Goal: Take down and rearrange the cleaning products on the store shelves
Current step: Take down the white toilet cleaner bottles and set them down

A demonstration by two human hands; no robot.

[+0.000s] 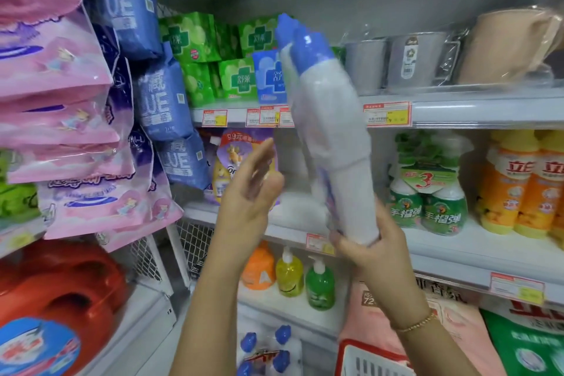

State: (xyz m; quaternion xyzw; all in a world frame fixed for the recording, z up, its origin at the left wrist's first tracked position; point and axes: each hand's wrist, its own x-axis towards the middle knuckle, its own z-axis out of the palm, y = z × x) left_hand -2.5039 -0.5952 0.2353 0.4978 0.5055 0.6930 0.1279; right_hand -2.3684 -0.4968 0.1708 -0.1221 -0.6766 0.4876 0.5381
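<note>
My right hand (367,246) grips the base of a shrink-wrapped pack of white cleaner bottles with blue caps (329,119), held upright and tilted left in front of the middle shelf (476,241). Left of the pack, my left hand (248,192) is raised with fingers straight, holding nothing; it is blurred. Behind it on the shelf stands a purple refill pouch (241,149). Another pack of white bottles with blue caps (268,348) stands low down, near the floor.
Green spray bottles (427,195) and orange bottles (518,186) fill the middle shelf's right side. Pump soap bottles (290,275) stand below. Green and blue packets (213,58) and grey cups (409,61) sit on the upper shelf. Pink and blue bags (76,119) hang left. A red basket (372,357) is at the bottom.
</note>
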